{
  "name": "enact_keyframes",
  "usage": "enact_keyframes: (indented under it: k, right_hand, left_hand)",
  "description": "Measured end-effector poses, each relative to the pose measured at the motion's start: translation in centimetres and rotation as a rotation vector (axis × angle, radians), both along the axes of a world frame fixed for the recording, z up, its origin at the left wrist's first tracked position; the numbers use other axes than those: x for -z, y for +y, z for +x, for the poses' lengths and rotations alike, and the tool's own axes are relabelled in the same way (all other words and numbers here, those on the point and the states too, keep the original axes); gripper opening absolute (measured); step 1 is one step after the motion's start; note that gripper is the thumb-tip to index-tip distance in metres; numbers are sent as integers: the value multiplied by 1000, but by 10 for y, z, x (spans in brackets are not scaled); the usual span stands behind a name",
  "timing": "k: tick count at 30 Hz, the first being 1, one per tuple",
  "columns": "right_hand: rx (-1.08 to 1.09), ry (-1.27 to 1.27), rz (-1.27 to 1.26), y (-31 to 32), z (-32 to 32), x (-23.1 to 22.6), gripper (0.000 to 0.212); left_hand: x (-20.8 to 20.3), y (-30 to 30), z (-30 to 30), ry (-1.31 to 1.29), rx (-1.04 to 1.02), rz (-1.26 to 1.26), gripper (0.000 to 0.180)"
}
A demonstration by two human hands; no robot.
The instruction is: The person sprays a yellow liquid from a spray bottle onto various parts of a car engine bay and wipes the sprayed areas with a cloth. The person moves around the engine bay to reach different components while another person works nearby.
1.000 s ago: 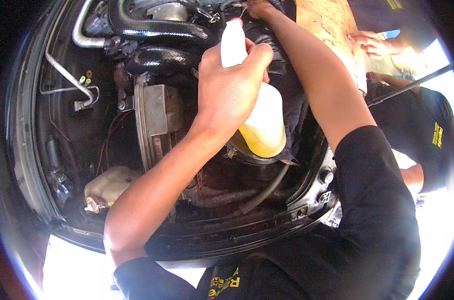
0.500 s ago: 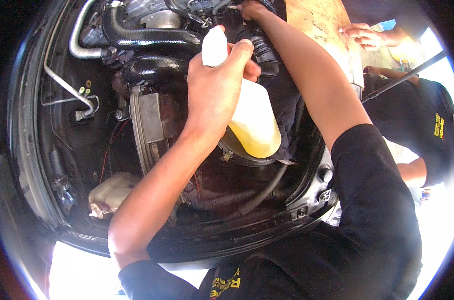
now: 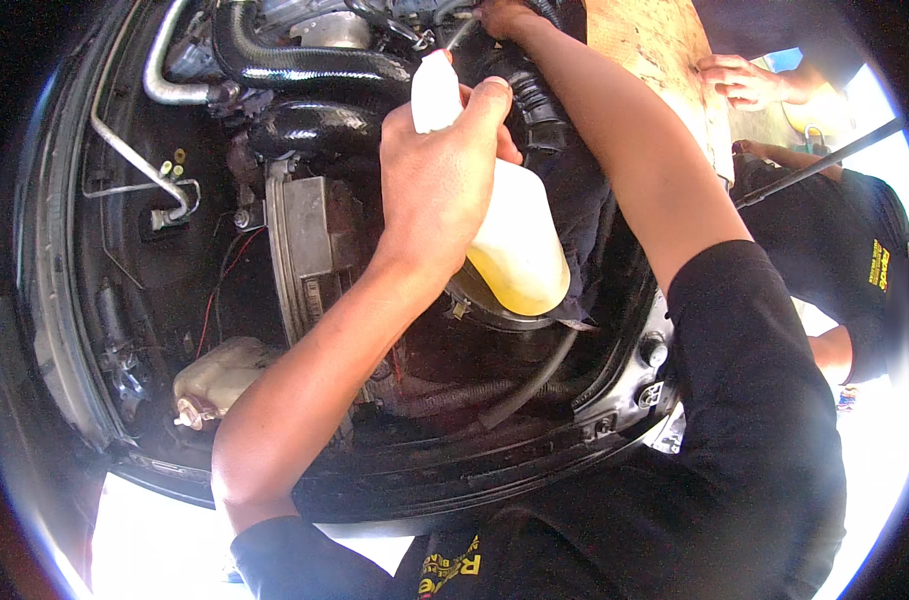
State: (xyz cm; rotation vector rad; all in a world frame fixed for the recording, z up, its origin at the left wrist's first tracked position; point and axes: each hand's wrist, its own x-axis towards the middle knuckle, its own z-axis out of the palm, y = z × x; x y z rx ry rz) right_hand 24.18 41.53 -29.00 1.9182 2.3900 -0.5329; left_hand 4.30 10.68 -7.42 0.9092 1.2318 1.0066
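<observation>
My left hand (image 3: pixel 440 185) is wrapped round the neck and trigger of a white spray bottle (image 3: pixel 523 235). Yellowish liquid shows in the bottle's lower end, and its nozzle points up toward the engine. A pale streak lies just beyond the nozzle; I cannot tell if it is spray or a part behind. My right hand (image 3: pixel 510 20) reaches in among the engine parts at the top edge, where its fingers are mostly cut off. Near the left hand run shiny black hoses (image 3: pixel 320 68), and a ribbed black intake hose (image 3: pixel 537 110) lies between my arms.
A silver pipe (image 3: pixel 162 55) bends along the left side. A pale plastic tank (image 3: pixel 225 380) sits low left. The dark body edge (image 3: pixel 405 490) curves in front of me. Far right, another person's hand (image 3: pixel 740 82) rests by a worn tan board (image 3: pixel 645 65), near a dark rod (image 3: pixel 825 160).
The nozzle now shows a reddish tip and the pale streak beyond it. The view has shifted slightly; both hands keep nearly the same places.
</observation>
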Motion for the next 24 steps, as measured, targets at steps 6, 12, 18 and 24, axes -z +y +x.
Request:
enact_keyframes:
  k: [6, 12, 18, 24]
  right_hand:
    - [-18, 34, -20, -3, -2, -6, 53]
    - [-18, 54, -41, -5, 1, -8, 52]
    - [-36, 85, -66, -9, -4, -12, 52]
    - [-36, 101, -83, -10, -1, -17, 52]
  left_hand:
    - [6, 1, 7, -98, -59, 110, 72]
    - [-4, -7, 0, 3, 59, 56, 72]
    - [3, -1, 9, -98, -46, 145, 75]
    - [-2, -3, 1, -37, 32, 66, 73]
